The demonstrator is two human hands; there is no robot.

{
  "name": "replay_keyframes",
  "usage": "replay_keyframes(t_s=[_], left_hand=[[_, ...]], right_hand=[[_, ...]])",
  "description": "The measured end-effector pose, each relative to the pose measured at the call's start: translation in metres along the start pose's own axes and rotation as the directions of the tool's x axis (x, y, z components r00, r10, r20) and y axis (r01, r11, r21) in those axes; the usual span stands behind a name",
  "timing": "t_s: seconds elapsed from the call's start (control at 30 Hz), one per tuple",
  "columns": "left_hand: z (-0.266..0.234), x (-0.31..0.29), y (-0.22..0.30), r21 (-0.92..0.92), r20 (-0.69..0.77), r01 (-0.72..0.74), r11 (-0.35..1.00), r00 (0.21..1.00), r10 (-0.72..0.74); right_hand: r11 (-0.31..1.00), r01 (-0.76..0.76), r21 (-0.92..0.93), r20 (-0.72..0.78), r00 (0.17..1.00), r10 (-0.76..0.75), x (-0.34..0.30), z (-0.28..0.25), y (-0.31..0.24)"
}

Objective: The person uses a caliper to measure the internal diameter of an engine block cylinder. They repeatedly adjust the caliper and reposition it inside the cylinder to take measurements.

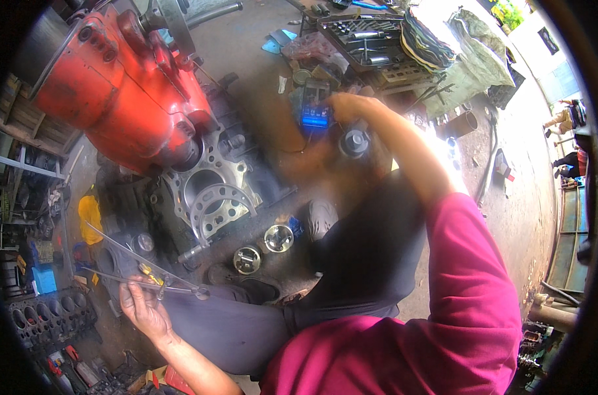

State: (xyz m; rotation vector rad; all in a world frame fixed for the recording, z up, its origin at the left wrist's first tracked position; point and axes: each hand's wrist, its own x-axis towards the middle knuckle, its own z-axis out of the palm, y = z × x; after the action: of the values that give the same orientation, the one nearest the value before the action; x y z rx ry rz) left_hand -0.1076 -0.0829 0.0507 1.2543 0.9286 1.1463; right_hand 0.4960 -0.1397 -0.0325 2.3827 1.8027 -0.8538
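Note:
My left hand [144, 309] is closed round a metal divider-like caliper [180, 285] above my left thigh. Its two long thin legs spread toward the left from a round joint, with a brass-coloured adjuster [151, 272] between them. On the far side, my right hand [351, 107] has its fingers at the right edge of a phone [315, 112] with a partly lit screen. Part of the grip is blurred. A thin cord seems to hang below the phone. Just below that hand is a grey round part [355, 143].
A red machine [128, 85] stands over an engine block [180, 197] with a large bore. Two pistons [248, 260] lie near my feet. An open socket set case [358, 43] stands far right of centre. Another block [52, 319] with several bores lies lower left.

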Motion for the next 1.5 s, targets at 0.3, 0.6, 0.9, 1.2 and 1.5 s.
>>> replay_keyframes(t_s=[0.3,0.6,0.9,1.2,1.5], left_hand=[[-0.001,-0.001,-0.001,0.027,-0.031,0.005,1.0,1.0,-0.005],[-0.004,-0.001,-0.003,0.022,-0.022,0.003,1.0,1.0,-0.003],[-0.001,0.001,0.001,0.018,0.014,0.002,1.0,1.0,-0.003],[-0.001,-0.002,0.001,-0.057,0.025,0.02,0.998,1.0,-0.019],[-0.01,-0.008,0.002,-0.005,0.028,-0.008,1.0,1.0,0.008]], right_hand=[[0.999,-0.006,-0.031,0.107,0.994,0.01,-0.015,-0.014,-0.024],[0.996,-0.044,-0.082,0.165,0.985,0.057,-0.015,-0.014,-0.032],[0.994,0.074,0.077,-0.187,0.981,-0.059,-0.062,-0.053,-0.054],[0.481,0.77,0.418,-0.699,0.611,-0.371,-0.231,-0.057,-0.189],[0.235,0.593,0.77,-0.384,0.725,-0.572,-0.298,0.016,-0.243]])
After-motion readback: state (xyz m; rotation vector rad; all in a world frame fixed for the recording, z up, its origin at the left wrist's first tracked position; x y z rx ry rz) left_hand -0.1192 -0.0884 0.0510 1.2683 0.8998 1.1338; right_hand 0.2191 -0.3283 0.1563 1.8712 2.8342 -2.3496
